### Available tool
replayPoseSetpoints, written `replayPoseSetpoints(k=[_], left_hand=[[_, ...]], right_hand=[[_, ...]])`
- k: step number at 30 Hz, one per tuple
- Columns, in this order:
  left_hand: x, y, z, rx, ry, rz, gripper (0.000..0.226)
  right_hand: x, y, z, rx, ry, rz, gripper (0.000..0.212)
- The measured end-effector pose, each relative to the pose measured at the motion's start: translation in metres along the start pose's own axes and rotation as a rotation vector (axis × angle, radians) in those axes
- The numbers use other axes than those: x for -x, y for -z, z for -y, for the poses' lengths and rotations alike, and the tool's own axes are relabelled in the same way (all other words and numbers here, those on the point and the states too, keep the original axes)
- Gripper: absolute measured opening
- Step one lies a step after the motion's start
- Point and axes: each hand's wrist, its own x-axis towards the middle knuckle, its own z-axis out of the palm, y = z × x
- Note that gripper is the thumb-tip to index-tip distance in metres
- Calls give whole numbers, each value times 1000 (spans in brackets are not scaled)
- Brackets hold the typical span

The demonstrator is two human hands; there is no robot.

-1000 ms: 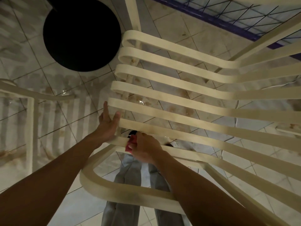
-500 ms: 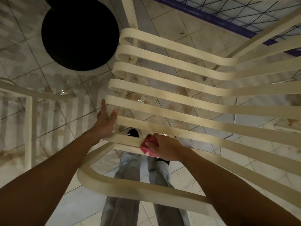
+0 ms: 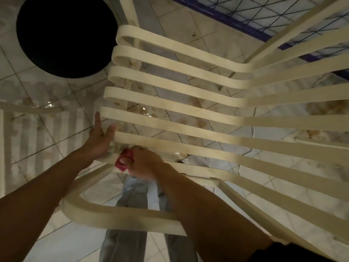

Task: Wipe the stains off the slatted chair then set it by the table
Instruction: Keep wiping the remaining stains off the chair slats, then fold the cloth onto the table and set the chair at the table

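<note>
A cream slatted plastic chair [image 3: 188,112] fills the middle and right of the view, seen from above. My left hand [image 3: 99,137] braces the left ends of the slats, fingers straight and thumb over one slat. My right hand [image 3: 143,163] grips a red cloth [image 3: 125,160] and presses it on a near slat, close to the left hand. Brownish smudges show on the slat just above the cloth.
A round black tabletop [image 3: 64,35] sits at the upper left. Another cream chair [image 3: 5,118] stands at the left edge. A blue wire rack [image 3: 245,21] runs across the top right. The tiled floor [image 3: 190,120] is wet and stained. My grey-trousered legs [image 3: 132,201] are below the chair.
My right hand slid the red cloth right along the near slat, then back left toward my left hand. The left hand stayed on the slat ends.
</note>
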Motion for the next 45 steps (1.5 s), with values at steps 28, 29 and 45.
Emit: replayPoseSetpoints(k=[28, 29, 45], left_hand=[[90, -14, -66, -53, -44, -103, 52], [102, -16, -76, -49, -66, -98, 48], [296, -16, -243, 341, -246, 217, 27]], right_hand=[[166, 80, -162, -97, -505, -254, 9], [175, 85, -153, -206, -496, -301, 9], [316, 186, 80, -969, 162, -224, 40]])
